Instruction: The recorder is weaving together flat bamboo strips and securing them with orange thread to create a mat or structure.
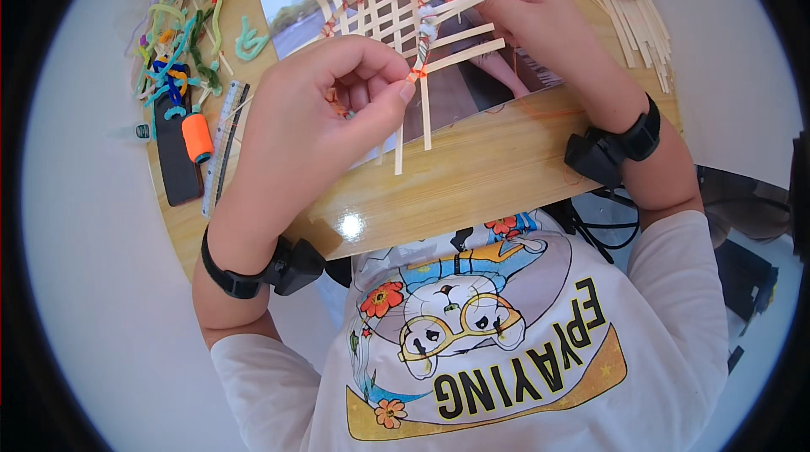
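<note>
While the left hand (325, 106) pinches the orange tie (418, 74) on the woven strip lattice (405, 18), the right hand (527, 5) grips the lattice's far edge above the wooden counter (472, 174).

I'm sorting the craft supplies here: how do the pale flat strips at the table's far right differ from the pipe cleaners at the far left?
The loose strips are pale, flat and straight, lying roughly side by side; the pipe cleaners are fuzzy, many-coloured, bent and tangled in a heap. Strips of the same kind are woven into the lattice that both hands hold; the pipe cleaners lie untouched. Both piles rest on the wooden table.
</note>
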Action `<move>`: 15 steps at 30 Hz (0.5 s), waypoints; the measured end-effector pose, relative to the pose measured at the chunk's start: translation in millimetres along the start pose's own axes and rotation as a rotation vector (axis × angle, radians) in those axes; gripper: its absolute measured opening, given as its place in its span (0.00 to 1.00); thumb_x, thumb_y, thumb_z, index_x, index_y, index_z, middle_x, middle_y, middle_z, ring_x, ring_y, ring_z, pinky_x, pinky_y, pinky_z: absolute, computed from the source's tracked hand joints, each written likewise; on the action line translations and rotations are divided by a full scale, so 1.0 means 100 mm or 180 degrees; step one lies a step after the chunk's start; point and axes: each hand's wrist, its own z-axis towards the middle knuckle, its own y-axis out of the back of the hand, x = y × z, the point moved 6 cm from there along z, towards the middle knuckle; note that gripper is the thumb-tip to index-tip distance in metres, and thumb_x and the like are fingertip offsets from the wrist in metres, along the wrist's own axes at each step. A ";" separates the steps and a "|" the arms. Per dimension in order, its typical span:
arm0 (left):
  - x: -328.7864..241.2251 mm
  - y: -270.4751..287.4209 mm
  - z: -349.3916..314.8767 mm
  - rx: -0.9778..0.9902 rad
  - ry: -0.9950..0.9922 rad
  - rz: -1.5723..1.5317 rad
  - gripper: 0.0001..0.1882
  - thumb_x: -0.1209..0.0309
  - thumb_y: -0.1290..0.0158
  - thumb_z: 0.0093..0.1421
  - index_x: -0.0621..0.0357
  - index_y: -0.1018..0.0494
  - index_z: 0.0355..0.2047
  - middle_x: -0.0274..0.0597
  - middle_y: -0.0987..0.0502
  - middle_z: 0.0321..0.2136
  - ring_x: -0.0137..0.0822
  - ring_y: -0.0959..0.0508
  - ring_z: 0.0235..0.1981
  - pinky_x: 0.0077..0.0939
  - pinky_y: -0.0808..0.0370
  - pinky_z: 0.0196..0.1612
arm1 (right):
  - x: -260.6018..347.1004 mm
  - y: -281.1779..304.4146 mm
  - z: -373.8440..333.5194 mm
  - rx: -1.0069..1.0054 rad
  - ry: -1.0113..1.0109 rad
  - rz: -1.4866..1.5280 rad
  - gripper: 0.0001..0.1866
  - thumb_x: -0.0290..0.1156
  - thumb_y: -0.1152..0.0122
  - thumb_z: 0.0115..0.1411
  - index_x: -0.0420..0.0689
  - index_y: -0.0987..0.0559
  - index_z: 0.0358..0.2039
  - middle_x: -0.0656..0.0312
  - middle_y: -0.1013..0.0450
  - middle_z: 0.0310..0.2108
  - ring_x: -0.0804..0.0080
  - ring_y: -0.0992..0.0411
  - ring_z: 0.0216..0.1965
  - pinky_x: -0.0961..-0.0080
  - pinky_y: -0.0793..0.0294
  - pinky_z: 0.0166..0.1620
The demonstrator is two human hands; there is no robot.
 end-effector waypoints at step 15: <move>0.02 0.23 0.04 -0.0748 -0.0337 -0.0069 0.06 0.72 0.41 0.55 0.61 0.23 0.32 0.31 0.23 0.26 0.23 0.29 0.28 0.19 0.30 0.35 | 0.26 -0.25 -0.21 0.0418 -0.0169 0.1181 0.18 0.32 0.41 0.63 0.40 0.26 0.52 0.61 0.24 0.38 0.80 0.26 0.28 0.82 0.25 0.33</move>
